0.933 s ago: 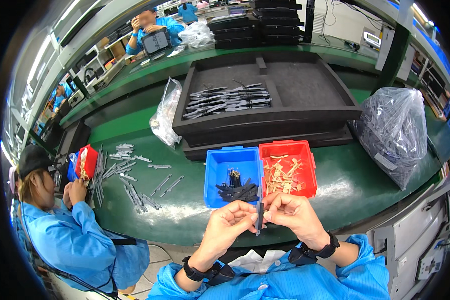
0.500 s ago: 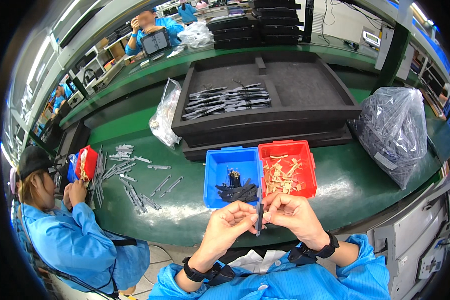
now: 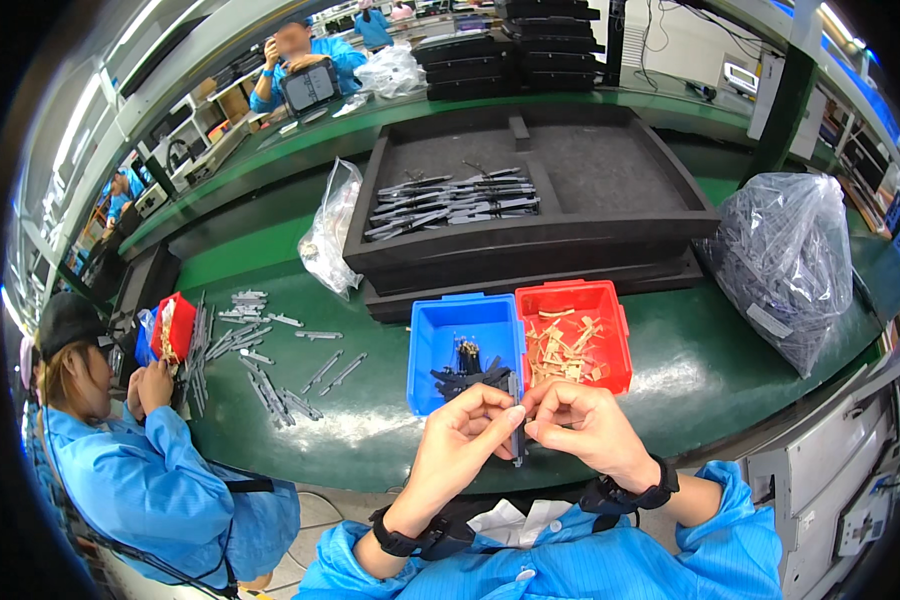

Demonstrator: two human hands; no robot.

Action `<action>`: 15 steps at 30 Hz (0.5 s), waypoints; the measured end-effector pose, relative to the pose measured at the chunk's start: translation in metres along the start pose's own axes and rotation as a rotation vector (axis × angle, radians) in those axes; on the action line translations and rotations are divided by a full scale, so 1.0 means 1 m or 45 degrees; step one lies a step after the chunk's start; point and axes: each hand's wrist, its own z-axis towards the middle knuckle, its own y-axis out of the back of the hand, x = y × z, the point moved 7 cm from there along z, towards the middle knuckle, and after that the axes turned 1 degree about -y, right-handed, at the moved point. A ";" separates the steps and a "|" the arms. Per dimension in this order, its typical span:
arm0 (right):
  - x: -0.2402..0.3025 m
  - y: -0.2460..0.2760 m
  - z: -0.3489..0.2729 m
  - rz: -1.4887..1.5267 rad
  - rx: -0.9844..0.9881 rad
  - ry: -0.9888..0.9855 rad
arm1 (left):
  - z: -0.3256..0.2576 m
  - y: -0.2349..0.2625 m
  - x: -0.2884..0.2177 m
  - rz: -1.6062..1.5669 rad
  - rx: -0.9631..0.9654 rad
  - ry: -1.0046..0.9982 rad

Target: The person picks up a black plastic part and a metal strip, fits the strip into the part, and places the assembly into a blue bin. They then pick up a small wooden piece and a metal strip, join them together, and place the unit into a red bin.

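Green workbench (image 3: pixel 370 440): left hand (image 3: pixel 467 432) and right hand (image 3: pixel 580 425) both pinch dark strip (image 3: pixel 516 420), just before blue bin (image 3: pixel 462 345), red bin (image 3: pixel 573 335).

The left hand (image 3: pixel 467 432) and the right hand (image 3: pixel 580 425) pinched a thin dark strip (image 3: pixel 516 420) between them, held upright. At twelve o'clock from the hands sat a blue bin (image 3: pixel 440 345) with dark parts and a red bin (image 3: pixel 595 310) with tan bits, touching side by side. Past them lay a big black tray (image 3: pixel 610 170). At nine o'clock, another person (image 3: pixel 150 470) worked near loose grey strips (image 3: pixel 270 370). At two o'clock sat a full plastic bag (image 3: pixel 785 260).
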 end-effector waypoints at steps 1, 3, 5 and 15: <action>0.001 -0.001 0.000 -0.043 0.009 0.015 | 0.001 0.002 0.000 0.044 -0.016 -0.022; 0.002 -0.001 0.002 -0.077 0.017 0.030 | 0.002 0.002 0.002 0.013 -0.022 -0.040; 0.003 -0.001 0.003 -0.114 0.019 0.047 | 0.005 0.003 0.003 -0.018 -0.022 -0.061; -0.004 0.000 0.010 -0.136 0.040 0.044 | 0.008 0.005 0.007 -0.082 -0.021 -0.066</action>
